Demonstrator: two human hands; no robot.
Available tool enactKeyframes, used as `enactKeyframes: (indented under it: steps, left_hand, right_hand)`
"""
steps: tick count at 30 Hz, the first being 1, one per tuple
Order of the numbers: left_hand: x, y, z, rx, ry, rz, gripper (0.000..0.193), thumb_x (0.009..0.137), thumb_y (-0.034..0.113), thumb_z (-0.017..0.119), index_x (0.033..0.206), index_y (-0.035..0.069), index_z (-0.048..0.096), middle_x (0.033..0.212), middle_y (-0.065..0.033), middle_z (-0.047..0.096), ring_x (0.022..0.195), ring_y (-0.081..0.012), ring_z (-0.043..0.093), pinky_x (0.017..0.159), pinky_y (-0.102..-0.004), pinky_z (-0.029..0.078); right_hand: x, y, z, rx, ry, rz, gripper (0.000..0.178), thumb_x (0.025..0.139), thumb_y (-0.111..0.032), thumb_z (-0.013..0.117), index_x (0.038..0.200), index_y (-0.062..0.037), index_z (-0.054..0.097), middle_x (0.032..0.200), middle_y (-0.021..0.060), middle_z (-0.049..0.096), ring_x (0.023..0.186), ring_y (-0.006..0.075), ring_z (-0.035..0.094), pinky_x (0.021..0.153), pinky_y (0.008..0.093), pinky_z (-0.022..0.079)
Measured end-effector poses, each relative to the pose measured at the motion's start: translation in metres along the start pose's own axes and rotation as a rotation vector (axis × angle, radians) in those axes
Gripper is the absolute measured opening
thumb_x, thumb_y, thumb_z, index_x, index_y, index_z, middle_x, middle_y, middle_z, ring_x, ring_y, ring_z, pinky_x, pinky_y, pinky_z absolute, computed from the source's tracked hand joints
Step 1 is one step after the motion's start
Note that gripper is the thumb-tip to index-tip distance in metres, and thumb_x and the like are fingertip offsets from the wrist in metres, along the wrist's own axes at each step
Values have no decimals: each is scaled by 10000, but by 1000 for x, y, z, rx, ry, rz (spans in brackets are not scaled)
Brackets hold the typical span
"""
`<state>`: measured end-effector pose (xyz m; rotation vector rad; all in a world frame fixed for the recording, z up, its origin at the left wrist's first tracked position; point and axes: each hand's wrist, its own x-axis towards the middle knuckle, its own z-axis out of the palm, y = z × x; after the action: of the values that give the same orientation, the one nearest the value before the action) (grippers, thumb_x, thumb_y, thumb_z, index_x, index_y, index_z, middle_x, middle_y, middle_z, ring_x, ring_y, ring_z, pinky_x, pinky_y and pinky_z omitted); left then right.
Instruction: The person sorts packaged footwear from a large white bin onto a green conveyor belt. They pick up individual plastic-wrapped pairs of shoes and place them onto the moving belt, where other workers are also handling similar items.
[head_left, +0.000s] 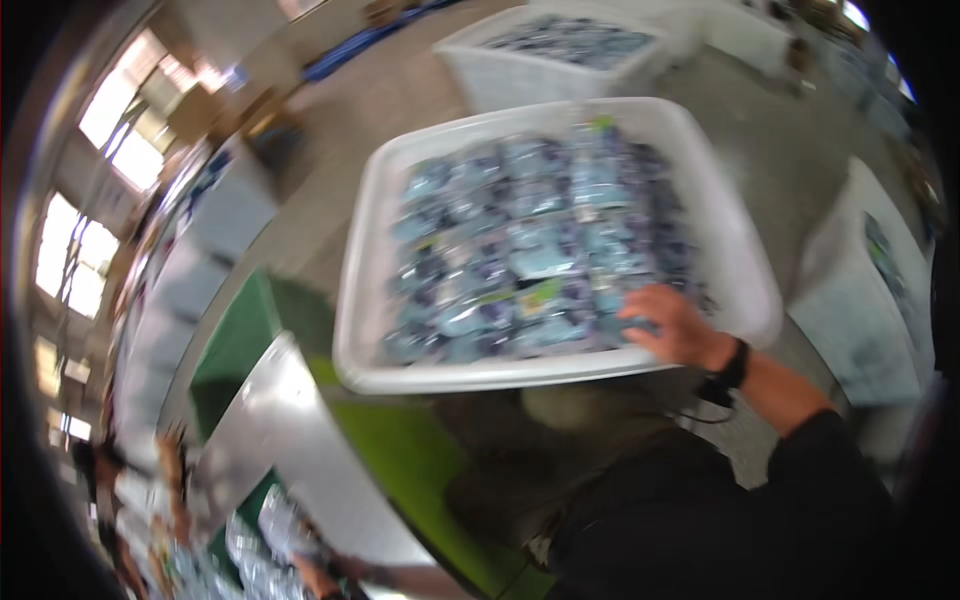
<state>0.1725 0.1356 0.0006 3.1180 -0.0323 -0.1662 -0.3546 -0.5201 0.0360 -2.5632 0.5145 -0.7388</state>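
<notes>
My right hand [672, 326], with a dark band on its wrist, is at the near right corner of a large white tub [725, 290]. Its fingers are curled onto a light-blue plastic-wrapped pack [606, 296] at the edge of the rows. Many similar clear-bagged packs [545, 245], pale blue and dark, lie in rows inside the tub. Low at the left, my left hand [316, 578] reaches over the metal table and closes on a clear plastic pack [288, 522]; motion blur softens its fingers.
A shiny metal table [290, 400] with green sides [390, 450] adjoins the tub. Another filled white tub [540, 70] stands beyond, and one more [860, 290] at the right. White bins [215, 220] line the left. Other people [150, 490] are at the lower left, beside more clear packs.
</notes>
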Motion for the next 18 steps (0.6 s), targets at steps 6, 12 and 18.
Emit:
enactKeyframes:
  steps: [6, 12, 18]
  left_hand:
    - [-65, 38, -18, -89, 434, 131, 520, 997, 240, 656, 1464, 34, 555, 1419, -277, 586, 1292, -428, 579, 1039, -551, 501]
    - [-133, 64, -34, -54, 840, 343, 524, 944, 178, 744, 1414, 12, 583, 1382, -250, 605, 1263, -427, 574, 1045, -562, 484]
    - [-181, 24, -20, 149, 508, 322, 762, 806, 88, 798, 1505, -18, 512, 1445, -316, 535, 1311, -560, 472, 1119, -673, 371]
  right_hand:
    - [-9, -2, 4, 85, 9, 48, 266, 867, -134, 775, 1115, -57, 719, 1102, 135, 706, 1063, 362, 663, 934, 470, 522]
    - [-4, -4, 9, 135, -36, 66, 252, 885, -152, 765, 1111, -48, 728, 1104, 131, 712, 1049, 359, 667, 918, 469, 532]
    - [9, -6, 18, 183, -89, 56, 245, 898, -152, 757, 1117, -46, 735, 1105, 134, 714, 1048, 362, 671, 919, 461, 539]
